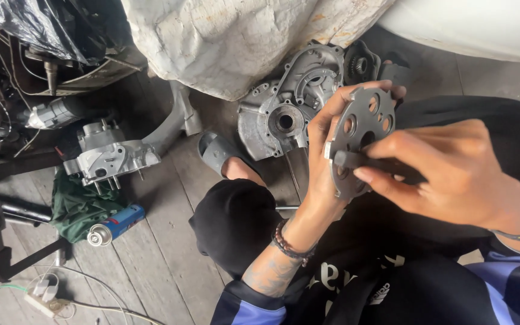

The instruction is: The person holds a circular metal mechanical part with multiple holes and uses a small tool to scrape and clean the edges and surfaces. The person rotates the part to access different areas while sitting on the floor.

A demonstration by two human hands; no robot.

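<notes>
The left hand (pixel 326 150) holds a round grey metal plate (pixel 359 141) with several holes up over the lap, fingers wrapped round its far rim and thumb behind, so the disc stands nearly on edge facing the camera. The right hand (pixel 446 174) pinches a short dark tool (pixel 362 161) between thumb and fingers and presses its tip against the plate's lower face. The plate is plainly off the engine: the grey crankcase half (pixel 284 114) lies bare on the plank floor (pixel 151 253) beyond the knees, near the white sack (pixel 230 42), and a gear part (pixel 361 65) sits by its far end. So stripping looks well along (the work on the plate itself seems to be in mid-course), and nothing is refitted yet.

Room is tight. The black-clad knee (pixel 236 222) and the sandalled foot (pixel 221 153) hem the hands on the left, and the crankcase lies close ahead. Further left, towards the floor's near edge, lie a cylinder head (pixel 112 150), a green rag (pixel 79 204), a blue spray can (pixel 115 224) and a white power strip (pixel 40 298) with trailing cords.
</notes>
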